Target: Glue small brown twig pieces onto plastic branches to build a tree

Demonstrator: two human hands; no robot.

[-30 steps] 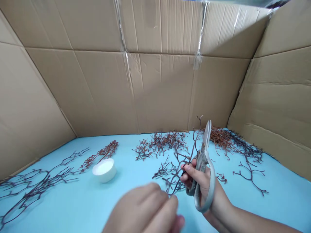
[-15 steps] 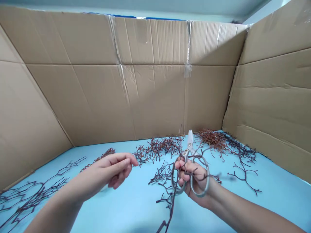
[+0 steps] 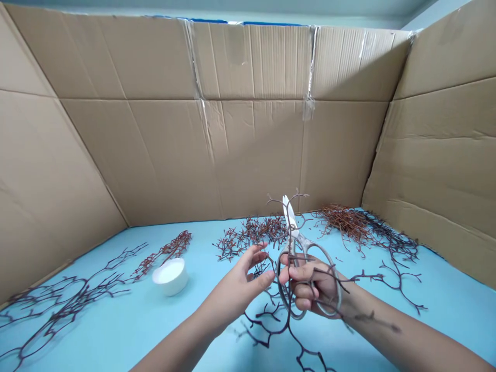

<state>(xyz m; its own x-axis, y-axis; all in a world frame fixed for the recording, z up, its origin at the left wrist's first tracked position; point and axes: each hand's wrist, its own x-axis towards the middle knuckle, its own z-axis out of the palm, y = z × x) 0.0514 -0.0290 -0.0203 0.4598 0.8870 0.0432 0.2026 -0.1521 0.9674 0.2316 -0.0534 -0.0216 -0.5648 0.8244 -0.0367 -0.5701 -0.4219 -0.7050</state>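
Note:
My right hand (image 3: 315, 284) is closed around metal scissors (image 3: 291, 221), its fingers through the large loop handles and the blades pointing up and away. The blades look nearly together. Pinched in the same hand is a dark brown branching twig (image 3: 289, 324); its forks spread above, below and to the right of the handles. Just left of the handles, my left hand (image 3: 240, 281) has its thumb and fingers apart, close to the twig. Whether its fingertips touch the twig I cannot tell.
Left of my hands stands a small white bowl (image 3: 171, 278). Dark branches (image 3: 73, 305) lie at far left, with a reddish bunch (image 3: 166, 254) behind the bowl. More twigs (image 3: 251, 232) and a rust-coloured pile (image 3: 344, 221) lie at the back. Cardboard walls (image 3: 248, 155) enclose the blue surface.
My left hand has moved right to the twig, and its fingers have spread. The white bowl it hid now shows. The scissors have tilted left, and the twig has turned in my right hand.

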